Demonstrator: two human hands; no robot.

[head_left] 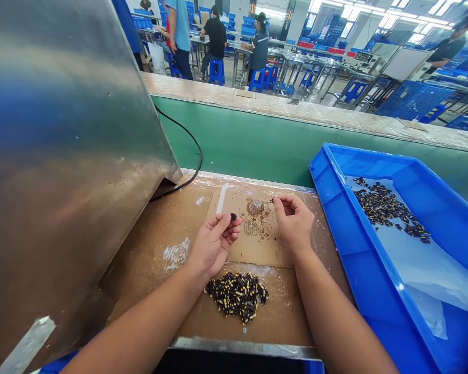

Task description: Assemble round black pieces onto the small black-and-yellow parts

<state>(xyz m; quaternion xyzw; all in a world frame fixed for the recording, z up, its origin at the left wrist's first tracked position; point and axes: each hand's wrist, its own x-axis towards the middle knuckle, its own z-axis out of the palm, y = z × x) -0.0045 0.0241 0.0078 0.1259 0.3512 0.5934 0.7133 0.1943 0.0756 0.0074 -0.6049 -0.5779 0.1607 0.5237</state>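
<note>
In the head view, the two bare hands of the person are above a worktable (148, 249). The left hand (212, 246) is pinching a black round piece (233, 216) between the thumb and the index finger; its other fingers are loosely curled. The right hand (297, 222) is a little farther forward, and its thumb and index finger are closed on a thin dark piece (272, 200) — it is too small to tell its exact form.

Between the two hands, near the right fingertips, a small clear cup (256, 205) stands on a cardboard sheet (265, 252), with brown stains around it. A white strip (221, 199) lies on the left part of this sheet. Nearer to the person, between the forearms, there is a heap of black and yellow pieces (237, 297) on the table.

To the right stands a blue bin (333, 208). It holds a pale liner (407, 265), and on this liner many dark and yellow parts (390, 208) are spread. On the left side there is a large metal housing (62, 156), and a black cable (197, 140) curves beside it, before a green panel (253, 137). Farther behind, several people are among tables and blue stools (217, 71).
</note>
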